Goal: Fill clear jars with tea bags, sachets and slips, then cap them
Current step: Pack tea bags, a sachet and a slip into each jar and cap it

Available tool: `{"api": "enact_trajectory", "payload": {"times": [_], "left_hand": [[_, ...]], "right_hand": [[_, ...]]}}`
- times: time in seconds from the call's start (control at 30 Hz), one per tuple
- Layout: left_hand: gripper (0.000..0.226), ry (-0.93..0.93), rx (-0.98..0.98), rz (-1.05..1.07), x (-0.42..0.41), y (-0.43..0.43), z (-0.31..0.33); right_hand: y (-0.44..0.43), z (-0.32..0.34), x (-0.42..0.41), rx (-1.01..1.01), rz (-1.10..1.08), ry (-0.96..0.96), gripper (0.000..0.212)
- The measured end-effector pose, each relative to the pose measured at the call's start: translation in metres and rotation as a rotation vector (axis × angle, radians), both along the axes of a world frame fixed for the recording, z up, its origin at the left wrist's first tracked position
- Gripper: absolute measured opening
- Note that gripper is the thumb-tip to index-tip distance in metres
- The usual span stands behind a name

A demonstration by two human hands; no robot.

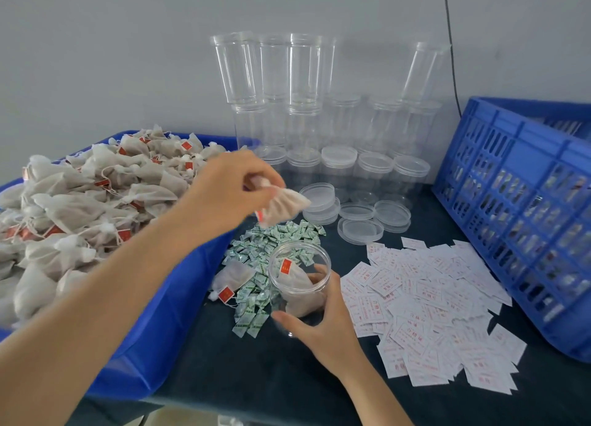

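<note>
Two hands engaged | left hand pinches tea bag above jar, likely poised to drop | right hand wraps jar just below, steadying it mouth-up to catch | another tea bag inside

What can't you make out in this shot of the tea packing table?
Head view, motion blur: how many tea bags the left hand pinches.
Head view, too small: the print on the slips and sachets.
Head view, slatted wall: what the blue crate holds.
Head view, right hand wrapped round it: the lower part of the jar.
</note>
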State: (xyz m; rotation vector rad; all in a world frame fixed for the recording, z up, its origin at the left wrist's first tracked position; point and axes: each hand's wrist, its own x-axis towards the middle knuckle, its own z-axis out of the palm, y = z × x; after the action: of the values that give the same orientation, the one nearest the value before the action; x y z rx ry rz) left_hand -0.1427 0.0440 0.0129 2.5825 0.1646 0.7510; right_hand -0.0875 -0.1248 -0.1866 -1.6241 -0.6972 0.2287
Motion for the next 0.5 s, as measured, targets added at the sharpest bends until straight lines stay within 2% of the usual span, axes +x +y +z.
{"api": "enact_trajectory", "payload": {"times": [0.1, 0.2, 0.3, 0.37, 0.4, 0.43, 0.5], "left_hand": [[0.01, 0.077, 0.007, -0.144, 0.002, -0.025, -0.015], [0.011, 0.196, 0.055, -0.177, 0.005, -0.022, -0.037], [0.01, 0.148, 0.033, -0.074, 0.004, 0.007, -0.044], [0.011, 0.053, -0.014, 0.104, 0.002, 0.032, -0.039], [0.015, 0.08, -0.028, 0.224, -0.001, 0.048, -0.04], [0.017, 0.17, -0.028, 0.309, -0.004, 0.065, -0.043], [0.02, 0.505, -0.025, 0.41, -0.012, 0.083, -0.052]], "right_hand": [[0.001, 0.0, 0.001, 0.014, 0.007, 0.0, 0.082], [0.001, -0.002, 0.002, 0.021, 0.004, -0.01, 0.083], [0.002, -0.003, 0.002, 0.009, -0.006, -0.018, 0.084], [0.002, -0.005, 0.002, -0.005, -0.016, -0.026, 0.085], [0.002, -0.006, 0.002, -0.01, -0.02, -0.03, 0.086], [0.002, -0.006, 0.003, -0.011, -0.021, -0.032, 0.086], [0.002, -0.006, 0.003, -0.014, -0.017, -0.027, 0.086]]}}
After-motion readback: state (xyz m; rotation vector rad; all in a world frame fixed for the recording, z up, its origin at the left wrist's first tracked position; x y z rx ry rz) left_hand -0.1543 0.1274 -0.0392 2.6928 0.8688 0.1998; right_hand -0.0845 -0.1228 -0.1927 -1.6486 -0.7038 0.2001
